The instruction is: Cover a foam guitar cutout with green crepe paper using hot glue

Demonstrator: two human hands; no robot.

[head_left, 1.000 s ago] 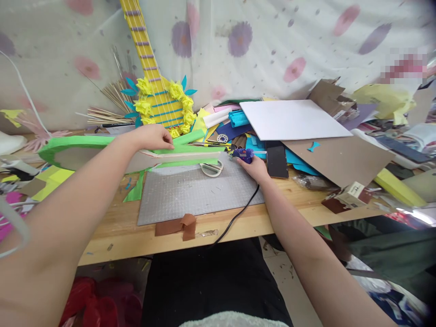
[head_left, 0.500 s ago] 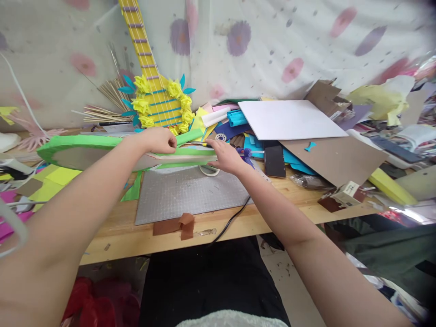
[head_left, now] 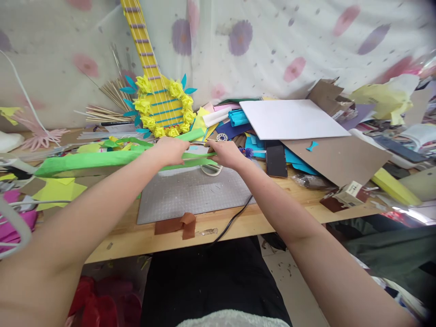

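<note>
A long cardboard piece edged in green paper (head_left: 85, 160) stretches leftward over the table, its side edge turned toward me. My left hand (head_left: 172, 151) is closed over its narrower part. Just to the right, my right hand (head_left: 225, 153) pinches the narrow end, where green paper strips (head_left: 199, 161) run between the two hands. The fingertips of both hands are partly hidden. Below the piece lies a grey cutting mat (head_left: 190, 193), and a white roll of tape (head_left: 211, 170) rests on it under my right hand.
Behind stands a yellow paper guitar (head_left: 163, 106) with paper flowers. To the right are a purple glue gun (head_left: 248, 152), a phone (head_left: 276, 160), a white board (head_left: 293, 119) and brown cardboard (head_left: 337, 159). A black cable (head_left: 235, 219) crosses the table's front edge.
My left hand has moved right, closer to my right hand. The green-edged piece has turned, so less of its grey face shows and more of its green side does.
</note>
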